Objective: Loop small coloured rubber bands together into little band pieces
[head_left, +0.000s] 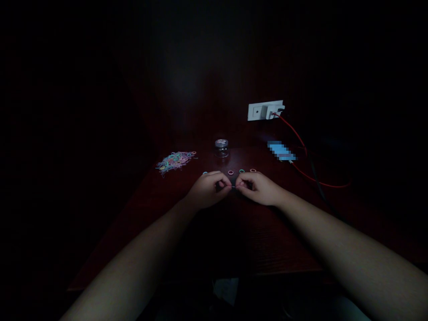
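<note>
Reaching in from between seven and eight o'clock and from four o'clock, a bare left forearm (140, 249) and a right forearm (341, 236) lead to a clock centre set where the fingertips nearly meet. Nearest at six o'clock, below the front edge of a dark red worktop (254, 249), shows a pale thing (225, 290), too dim to name. Above the worktop, the left hand (209, 189) is at nine o'clock and the right hand (259, 187) at three. Each is curled, thumb and forefinger pinched tight on one end of a thin band (233, 187), which bridges the small gap between them; its colour is hard to tell.

Just beyond lies a row of small rings: a light blue ring (205, 173) at ten, partly hidden by the left hand, a pink ring (230, 174) at twelve, a green ring (240, 171) at one and an orange ring (250, 170) at two. Farther, a heap of coloured bands (176, 161) sits at ten, a clear lidded jar (221, 148) stands between eleven and twelve, and a pixelated blue device (281, 151) lies at two, joined to a red cable (294, 128). A dark cable (323, 191) runs near three. Farthest, at one o'clock, a white charger (270, 111) is plugged into a wall socket (257, 111).
</note>
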Tool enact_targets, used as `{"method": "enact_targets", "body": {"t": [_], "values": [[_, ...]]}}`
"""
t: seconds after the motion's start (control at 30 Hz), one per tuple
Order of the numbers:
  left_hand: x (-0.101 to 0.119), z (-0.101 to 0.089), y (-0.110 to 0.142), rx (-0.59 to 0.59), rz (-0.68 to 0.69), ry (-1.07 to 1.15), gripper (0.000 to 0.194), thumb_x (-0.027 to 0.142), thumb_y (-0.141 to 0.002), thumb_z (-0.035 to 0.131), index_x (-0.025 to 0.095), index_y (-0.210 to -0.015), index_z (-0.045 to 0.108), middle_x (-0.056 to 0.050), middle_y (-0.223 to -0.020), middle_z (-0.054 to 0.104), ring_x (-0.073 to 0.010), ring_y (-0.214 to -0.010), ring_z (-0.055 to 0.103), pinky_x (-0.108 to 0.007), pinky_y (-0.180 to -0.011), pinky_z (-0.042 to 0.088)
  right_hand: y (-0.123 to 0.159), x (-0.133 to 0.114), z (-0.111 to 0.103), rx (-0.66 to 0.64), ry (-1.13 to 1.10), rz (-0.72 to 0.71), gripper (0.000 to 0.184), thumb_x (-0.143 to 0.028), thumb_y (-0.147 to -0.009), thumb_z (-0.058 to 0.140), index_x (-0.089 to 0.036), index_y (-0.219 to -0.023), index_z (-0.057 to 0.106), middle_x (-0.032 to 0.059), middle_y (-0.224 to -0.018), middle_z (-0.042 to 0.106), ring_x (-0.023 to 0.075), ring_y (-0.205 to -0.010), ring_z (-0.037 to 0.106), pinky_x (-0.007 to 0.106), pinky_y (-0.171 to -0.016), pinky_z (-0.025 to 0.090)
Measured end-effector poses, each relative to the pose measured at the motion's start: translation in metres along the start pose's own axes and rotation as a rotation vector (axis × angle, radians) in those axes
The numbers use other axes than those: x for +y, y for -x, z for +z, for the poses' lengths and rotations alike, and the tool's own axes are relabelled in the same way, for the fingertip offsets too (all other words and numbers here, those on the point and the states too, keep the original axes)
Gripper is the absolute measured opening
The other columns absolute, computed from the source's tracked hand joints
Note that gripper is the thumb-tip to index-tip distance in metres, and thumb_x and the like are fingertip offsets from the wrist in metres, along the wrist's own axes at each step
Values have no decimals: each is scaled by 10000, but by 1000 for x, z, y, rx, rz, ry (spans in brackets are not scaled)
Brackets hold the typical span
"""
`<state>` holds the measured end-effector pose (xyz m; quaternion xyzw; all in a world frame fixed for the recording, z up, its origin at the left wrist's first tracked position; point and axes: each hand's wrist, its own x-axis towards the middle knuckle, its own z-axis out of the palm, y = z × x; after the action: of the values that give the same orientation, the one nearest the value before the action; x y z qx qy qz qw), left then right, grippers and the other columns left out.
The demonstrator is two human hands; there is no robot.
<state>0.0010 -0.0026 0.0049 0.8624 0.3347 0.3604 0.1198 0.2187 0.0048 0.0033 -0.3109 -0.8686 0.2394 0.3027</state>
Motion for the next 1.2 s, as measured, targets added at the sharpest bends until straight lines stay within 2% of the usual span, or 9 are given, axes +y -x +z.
{"method": "enact_targets", "body": {"t": [0.27, 0.63, 1.2], "values": [[-1, -1, 0, 2, 8, -8, 35, 176, -806, 621, 182, -819, 652, -10, -804, 640, -110, -696, 574, -230, -599, 437, 0, 0, 0, -4, -19, 3, 52, -150, -780, 542, -158, -802, 589, -19, -659, 529, 93, -587, 462, 219, -548, 366], [-1, -1, -1, 5, 4, -17, 25, 176, -805, 625, 178, -812, 649, -9, -791, 641, -107, -685, 578, -226, -599, 433, -1, -1, -2, 59, 34, -12, 71, -159, -798, 545, -148, -762, 605, -14, -640, 544, 98, -581, 480, 227, -565, 370], [0, -2, -1, 16, 7, -17, 16, 186, -802, 625, 182, -805, 640, -7, -770, 634, -110, -675, 575, -233, -596, 439, -1, 2, -2, 62, 33, -12, 114, -202, -816, 549, -147, -808, 649, 1, -667, 572, 102, -590, 494, 219, -557, 382]]}}
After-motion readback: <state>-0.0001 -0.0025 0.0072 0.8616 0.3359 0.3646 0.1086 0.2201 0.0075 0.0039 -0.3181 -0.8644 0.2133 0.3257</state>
